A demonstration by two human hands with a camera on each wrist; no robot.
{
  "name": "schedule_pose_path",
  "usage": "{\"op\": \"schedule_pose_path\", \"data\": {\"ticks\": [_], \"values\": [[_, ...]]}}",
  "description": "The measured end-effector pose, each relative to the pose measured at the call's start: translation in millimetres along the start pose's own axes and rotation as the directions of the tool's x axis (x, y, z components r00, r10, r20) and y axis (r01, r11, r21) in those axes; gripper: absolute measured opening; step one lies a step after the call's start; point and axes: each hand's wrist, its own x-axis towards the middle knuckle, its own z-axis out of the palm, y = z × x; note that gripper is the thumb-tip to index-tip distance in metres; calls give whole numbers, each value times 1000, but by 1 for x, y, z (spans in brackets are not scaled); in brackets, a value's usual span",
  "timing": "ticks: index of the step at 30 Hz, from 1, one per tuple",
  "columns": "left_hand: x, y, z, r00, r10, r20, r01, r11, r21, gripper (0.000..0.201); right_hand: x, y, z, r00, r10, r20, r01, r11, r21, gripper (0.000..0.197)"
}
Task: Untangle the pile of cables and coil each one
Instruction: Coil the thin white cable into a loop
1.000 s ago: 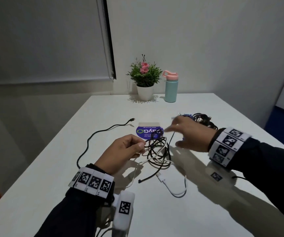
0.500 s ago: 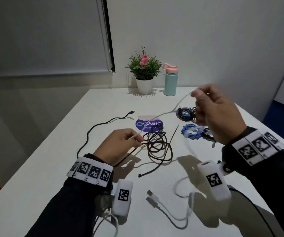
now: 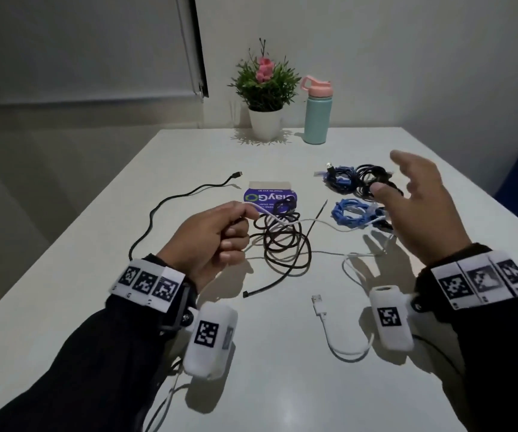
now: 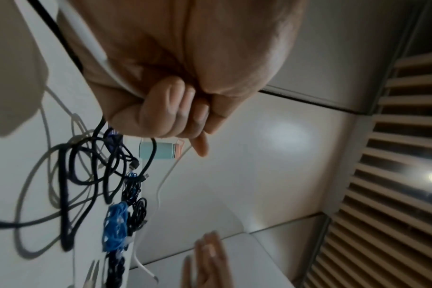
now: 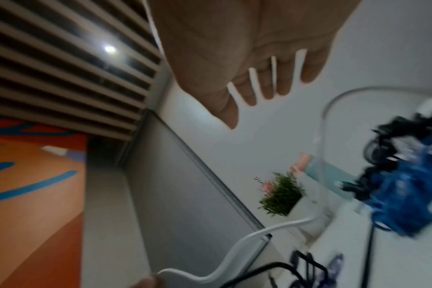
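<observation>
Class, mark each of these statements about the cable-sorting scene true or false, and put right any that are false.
1. The left hand pinches the white cable. True.
2. The right hand grips the blue cable bundle. False: its fingers are spread and hold nothing; it hovers above the bundle.
3. The white cable's USB plug lies on the table. True.
4. The bottle lies on its side. False: it stands upright beside the potted plant.
5. The loose black cable is neatly coiled and tied. False: it lies in loose, untidy loops in front of the left hand.
</observation>
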Motion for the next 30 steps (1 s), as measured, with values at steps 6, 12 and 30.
{"op": "schedule_pose_path", "data": {"ticks": [6, 12, 30], "values": [[-10, -22, 26, 973, -154, 174, 87, 935, 344, 30, -42, -53, 18, 791, -302, 532, 158, 941, 299, 34], [-16, -18, 34, 959, -143, 245, 32, 912, 410, 32, -42, -46, 24, 720, -186, 669, 146, 983, 116, 13], [-14, -1, 20, 987, -64, 146, 52, 995, 84, 23, -3, 17, 14, 955, 254, 153, -289, 916, 278, 24]]}}
